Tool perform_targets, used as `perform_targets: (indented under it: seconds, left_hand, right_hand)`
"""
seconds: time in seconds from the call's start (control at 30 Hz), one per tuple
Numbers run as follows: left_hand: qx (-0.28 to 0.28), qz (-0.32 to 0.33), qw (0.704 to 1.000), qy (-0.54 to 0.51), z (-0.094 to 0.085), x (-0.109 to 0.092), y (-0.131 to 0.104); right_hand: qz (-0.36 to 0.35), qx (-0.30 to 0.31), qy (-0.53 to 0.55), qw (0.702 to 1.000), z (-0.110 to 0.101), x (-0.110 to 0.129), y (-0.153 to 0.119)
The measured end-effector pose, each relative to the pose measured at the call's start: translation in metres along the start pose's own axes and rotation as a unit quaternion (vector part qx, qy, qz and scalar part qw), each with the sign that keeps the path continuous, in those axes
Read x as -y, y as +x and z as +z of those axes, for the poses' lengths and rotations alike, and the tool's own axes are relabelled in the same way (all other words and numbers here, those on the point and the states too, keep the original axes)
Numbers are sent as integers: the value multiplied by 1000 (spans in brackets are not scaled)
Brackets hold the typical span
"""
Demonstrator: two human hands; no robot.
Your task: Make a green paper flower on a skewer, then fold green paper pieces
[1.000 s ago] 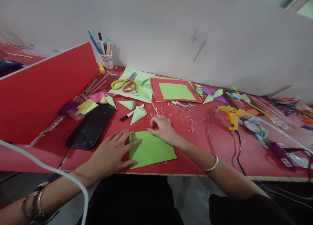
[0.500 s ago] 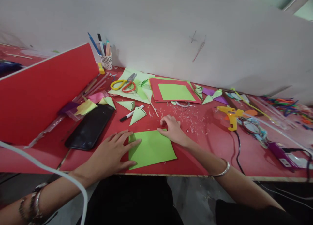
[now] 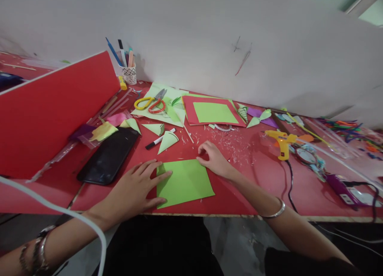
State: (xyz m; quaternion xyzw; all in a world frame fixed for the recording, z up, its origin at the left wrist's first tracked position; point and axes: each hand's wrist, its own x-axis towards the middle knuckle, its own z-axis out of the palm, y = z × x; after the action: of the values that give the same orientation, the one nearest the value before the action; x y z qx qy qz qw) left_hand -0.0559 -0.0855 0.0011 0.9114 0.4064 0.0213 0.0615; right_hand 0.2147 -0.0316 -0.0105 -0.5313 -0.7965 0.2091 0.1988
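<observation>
A bright green sheet of paper (image 3: 185,184) lies flat on the red tabletop in front of me. My left hand (image 3: 143,184) rests spread out on its left edge, fingers extended over the paper. At the top right corner of the sheet is my right hand (image 3: 215,160), its fingers loosely curled and the thumb apart from the forefinger, with nothing visible between them. Just beyond the sheet are a pale green cone-shaped paper piece (image 3: 168,142), a second cone piece (image 3: 154,128) and a black-and-white marker (image 3: 154,143).
A black phone (image 3: 109,158) lies left, near a standing red board (image 3: 60,112). Scissors (image 3: 157,104), red and green sheets (image 3: 191,112) and a pen cup (image 3: 129,74) sit toward the wall. On the right are a yellow glue gun (image 3: 283,142) and a purple power strip (image 3: 341,190).
My right hand has shifted slightly right along the paper's upper edge, its thumb drawing back from the sheet. My left hand stays in place on the paper.
</observation>
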Motion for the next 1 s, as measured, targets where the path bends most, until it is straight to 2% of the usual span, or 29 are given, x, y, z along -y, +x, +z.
perform_targets:
  seconds: [0.4, 0.5, 0.63, 0.77, 0.87, 1.0]
  left_hand:
    - [2, 5, 1000, 17, -1, -1, 0]
    - [-8, 10, 1000, 21, -3, -2, 3]
    - [-16, 22, 999, 30, -5, -4, 9]
    - [-15, 24, 998, 50, -7, -8, 16]
    - [-48, 43, 994, 86, -14, -14, 26]
    - [-124, 73, 985, 95, -30, -25, 47]
  right_hand:
    - [-54, 20, -5, 998, -6, -9, -4]
    - [-51, 13, 4, 999, -5, 1, -3]
    - [-92, 67, -65, 991, -5, 23, -5]
    - [-81, 106, -104, 986, -7, 34, -6]
    - [-91, 118, -83, 985, -11, 38, -4]
    - [-113, 113, -15, 987, -23, 53, -1]
